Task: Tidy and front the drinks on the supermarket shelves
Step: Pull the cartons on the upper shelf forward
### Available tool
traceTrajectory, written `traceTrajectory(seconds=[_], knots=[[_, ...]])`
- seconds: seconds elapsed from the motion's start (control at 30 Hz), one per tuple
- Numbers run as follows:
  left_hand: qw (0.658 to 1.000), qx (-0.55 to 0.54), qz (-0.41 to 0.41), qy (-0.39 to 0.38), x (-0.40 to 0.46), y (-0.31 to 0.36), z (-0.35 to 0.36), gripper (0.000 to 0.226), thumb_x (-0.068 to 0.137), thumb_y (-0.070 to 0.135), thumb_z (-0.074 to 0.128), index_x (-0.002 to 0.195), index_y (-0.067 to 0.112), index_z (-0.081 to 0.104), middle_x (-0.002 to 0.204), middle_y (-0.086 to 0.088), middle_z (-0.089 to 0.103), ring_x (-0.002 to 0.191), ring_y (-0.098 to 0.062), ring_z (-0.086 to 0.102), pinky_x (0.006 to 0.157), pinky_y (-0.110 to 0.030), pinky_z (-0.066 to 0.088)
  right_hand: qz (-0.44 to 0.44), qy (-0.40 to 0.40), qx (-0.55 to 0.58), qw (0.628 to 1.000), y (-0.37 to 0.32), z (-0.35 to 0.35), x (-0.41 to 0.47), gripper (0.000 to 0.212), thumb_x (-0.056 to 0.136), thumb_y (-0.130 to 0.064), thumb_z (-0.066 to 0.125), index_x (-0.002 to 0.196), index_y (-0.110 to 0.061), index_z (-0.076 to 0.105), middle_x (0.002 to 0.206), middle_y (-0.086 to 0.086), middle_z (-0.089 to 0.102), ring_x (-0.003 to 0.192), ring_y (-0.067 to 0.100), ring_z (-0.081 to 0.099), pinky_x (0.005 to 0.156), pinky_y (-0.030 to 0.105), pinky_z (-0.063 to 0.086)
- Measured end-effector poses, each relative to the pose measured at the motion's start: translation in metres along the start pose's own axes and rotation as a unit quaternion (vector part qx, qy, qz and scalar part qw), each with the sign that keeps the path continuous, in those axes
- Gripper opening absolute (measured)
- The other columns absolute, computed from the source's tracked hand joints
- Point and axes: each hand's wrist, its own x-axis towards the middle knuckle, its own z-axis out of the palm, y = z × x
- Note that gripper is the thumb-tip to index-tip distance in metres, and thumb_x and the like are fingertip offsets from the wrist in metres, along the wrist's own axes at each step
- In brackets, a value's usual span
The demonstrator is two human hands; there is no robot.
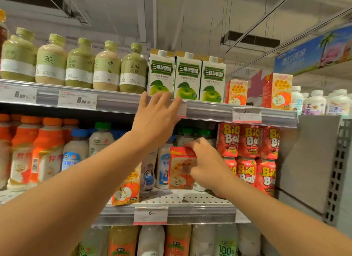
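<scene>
My left hand (pixel 158 114) is raised to the top shelf edge (pixel 209 111), fingers spread and straight, fingertips at the base of the green apple-vinegar cartons (pixel 187 78). My right hand (pixel 206 160) grips the top of an orange apple-juice carton (pixel 180 172) on the middle shelf. A second orange apple-juice carton (pixel 126 187) leans at the front of that shelf, partly hidden behind my left forearm. Two more of these cartons (pixel 277 91) stand on the top shelf to the right of the green ones.
Green tea bottles (pixel 80 65) line the top shelf at left. Orange-capped bottles (pixel 45 153) and milk bottles (pixel 76 151) fill the middle shelf's left; red Big Ball packs (pixel 247 141) stack at its right. White bottles (pixel 314 103) stand at far right. Juice bottles (pixel 177 240) fill the lower shelf.
</scene>
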Motion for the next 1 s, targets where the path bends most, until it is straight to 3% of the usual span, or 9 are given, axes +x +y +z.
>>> traceTrajectory(seconds=[0.13, 0.3, 0.4, 0.47, 0.53, 0.6, 0.8, 0.93, 1.0], knots=[[1.0, -0.013, -0.019, 0.004, 0.019, 0.021, 0.007, 0.056, 0.093, 0.053, 0.047, 0.141, 0.028, 0.034, 0.137, -0.005, 0.041, 0.127, -0.031, 0.035, 0.108, -0.055, 0.019, -0.043, 0.045, -0.032, 0.998, 0.011, -0.075, -0.011, 0.056, 0.08, -0.031, 0.078, 0.129, -0.027, 0.052, 0.113, -0.012, 0.045, 0.102, 0.003, 0.044, 0.085, 0.01, 0.032], [0.999, -0.003, -0.047, -0.021, 0.038, 0.032, 0.002, 0.053, 0.085, 0.065, 0.049, 0.122, 0.026, 0.048, 0.121, -0.009, 0.044, 0.115, -0.034, 0.038, 0.096, -0.054, 0.032, -0.043, 0.135, -0.074, 0.987, 0.012, -0.172, -0.002, 0.052, 0.079, -0.024, 0.079, 0.127, -0.02, 0.058, 0.105, -0.008, 0.056, 0.098, 0.012, 0.055, 0.082, 0.026, 0.046], [0.998, -0.01, -0.043, -0.034, 0.046, 0.045, 0.001, 0.051, 0.086, 0.063, 0.051, 0.121, 0.026, 0.047, 0.122, -0.008, 0.042, 0.116, -0.032, 0.037, 0.095, -0.053, 0.036, -0.021, 0.17, -0.073, 0.982, 0.018, -0.216, 0.021, 0.044, 0.085, -0.02, 0.074, 0.125, -0.022, 0.057, 0.095, -0.014, 0.056, 0.084, 0.004, 0.056, 0.062, 0.017, 0.044], [0.998, -0.019, -0.05, -0.037, 0.049, 0.047, 0.002, 0.048, 0.087, 0.061, 0.053, 0.121, 0.028, 0.046, 0.122, -0.005, 0.042, 0.116, -0.03, 0.036, 0.096, -0.051, 0.037, 0.002, 0.178, -0.067, 0.982, 0.025, -0.237, 0.041, 0.05, 0.088, -0.02, 0.071, 0.133, -0.022, 0.05, 0.1, -0.015, 0.055, 0.088, 0.007, 0.055, 0.063, 0.018, 0.044], [0.997, -0.013, -0.059, -0.038, 0.049, 0.045, 0.002, 0.047, 0.087, 0.06, 0.052, 0.121, 0.03, 0.045, 0.122, -0.004, 0.042, 0.115, -0.029, 0.036, 0.094, -0.049, 0.039, 0.022, 0.171, -0.064, 0.983, 0.033, -0.249, 0.061, 0.06, 0.089, -0.018, 0.07, 0.141, -0.022, 0.041, 0.114, -0.008, 0.054, 0.099, 0.015, 0.055, 0.071, 0.025, 0.051], [0.997, -0.003, -0.059, -0.042, 0.049, 0.046, 0.003, 0.047, 0.088, 0.06, 0.051, 0.123, 0.031, 0.042, 0.123, -0.004, 0.041, 0.115, -0.029, 0.036, 0.093, -0.049, 0.039, 0.048, 0.154, -0.077, 0.984, 0.043, -0.251, 0.078, 0.055, 0.089, -0.019, 0.07, 0.137, -0.022, 0.044, 0.119, -0.002, 0.056, 0.102, 0.02, 0.058, 0.071, 0.029, 0.053], [0.998, 0.012, -0.053, -0.042, 0.046, 0.047, 0.005, 0.048, 0.09, 0.061, 0.045, 0.128, 0.031, 0.037, 0.125, -0.004, 0.039, 0.116, -0.027, 0.035, 0.097, -0.048, 0.038, 0.107, 0.091, -0.116, 0.983, 0.078, -0.232, 0.113, 0.04, 0.093, -0.024, 0.065, 0.13, -0.024, 0.05, 0.103, -0.003, 0.059, 0.093, 0.019, 0.061, 0.062, 0.025, 0.051], [0.998, 0.009, -0.052, -0.037, 0.046, 0.047, 0.007, 0.048, 0.09, 0.061, 0.044, 0.128, 0.031, 0.037, 0.123, -0.003, 0.039, 0.114, -0.026, 0.034, 0.097, -0.047, 0.037, 0.097, 0.058, -0.215, 0.97, 0.082, -0.228, 0.125, 0.035, 0.096, -0.03, 0.059, 0.129, -0.02, 0.052, 0.102, -0.001, 0.061, 0.082, 0.015, 0.058, 0.053, 0.021, 0.042], [0.998, 0.013, -0.052, -0.032, 0.045, 0.047, 0.008, 0.048, 0.09, 0.061, 0.044, 0.127, 0.031, 0.038, 0.121, -0.003, 0.039, 0.112, -0.026, 0.035, 0.097, -0.046, 0.037, 0.105, 0.037, -0.25, 0.962, 0.079, -0.23, 0.13, 0.037, 0.097, -0.029, 0.058, 0.132, -0.02, 0.051, 0.094, -0.002, 0.06, 0.075, 0.015, 0.061, 0.049, 0.022, 0.044]])
